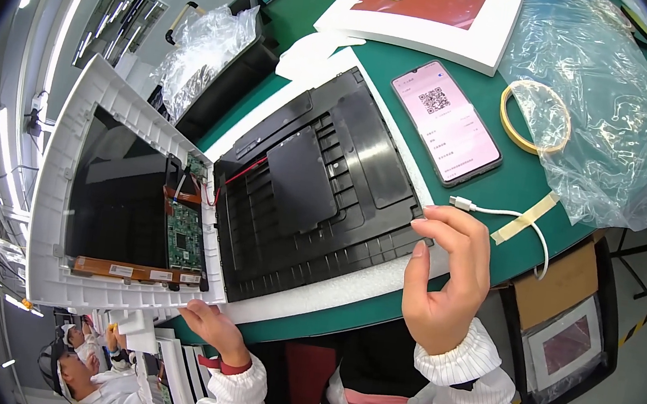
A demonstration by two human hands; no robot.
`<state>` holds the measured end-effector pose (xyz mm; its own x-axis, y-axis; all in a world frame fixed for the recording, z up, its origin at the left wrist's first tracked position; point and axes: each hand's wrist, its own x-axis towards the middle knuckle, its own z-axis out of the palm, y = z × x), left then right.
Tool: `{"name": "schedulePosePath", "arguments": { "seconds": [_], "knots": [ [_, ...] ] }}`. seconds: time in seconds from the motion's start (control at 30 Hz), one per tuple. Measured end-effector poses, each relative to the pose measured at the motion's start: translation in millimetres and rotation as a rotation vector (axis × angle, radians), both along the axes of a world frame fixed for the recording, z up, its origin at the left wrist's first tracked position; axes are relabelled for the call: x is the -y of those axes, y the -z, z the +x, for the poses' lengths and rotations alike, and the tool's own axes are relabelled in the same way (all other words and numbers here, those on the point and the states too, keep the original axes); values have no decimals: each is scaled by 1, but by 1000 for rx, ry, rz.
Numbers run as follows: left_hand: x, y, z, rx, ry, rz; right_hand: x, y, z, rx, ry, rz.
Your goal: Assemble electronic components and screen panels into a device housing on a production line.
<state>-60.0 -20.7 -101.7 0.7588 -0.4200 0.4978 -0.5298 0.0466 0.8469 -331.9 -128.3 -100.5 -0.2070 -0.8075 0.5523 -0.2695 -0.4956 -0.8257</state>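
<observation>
A white plastic frame [51, 249] stands tilted up on the left, holding a dark display panel [111, 184] with a green circuit board [184, 235] and an orange flat strip along its lower edge. My left hand [218, 333] grips the frame's near lower corner. Beside it a black plastic back cover [378, 152], ribbed and with a square plate, lies on white foam [329, 283]. Thin red wires run between the frame and the cover. My right hand [446, 286] is open, fingers curved and apart, its fingertips close to the cover's right corner; contact is unclear.
On the green table [491, 215] lie a lit phone [448, 124], a roll of tape [504, 111], a taped white cable [547, 258] and clear plastic bags [617, 117]. A white framed panel [492, 45] lies at the back. Left of centre is a black bin [225, 81]. Co-workers sit lower left.
</observation>
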Motion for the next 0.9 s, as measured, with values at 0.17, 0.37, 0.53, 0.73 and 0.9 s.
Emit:
{"name": "schedulePosePath", "arguments": {
  "seconds": [0.17,0.37,0.53,0.73,0.9],
  "knots": [
    [4,-2,-2,-51,44,-91,2,1,1,-32,28,-38],
    [-1,-2,3,-132,127,-114,-4,-25,0,-64,-104,-7],
    [5,-6,0,-114,55,-143,10,-77,56,6,-750,51],
    [8,-6,-3,-217,140,-203,97,-92,161,-379,-947,518],
    [8,-2,4,-225,94,-218,111,-40,260,31,-919,427]
  ]
}}
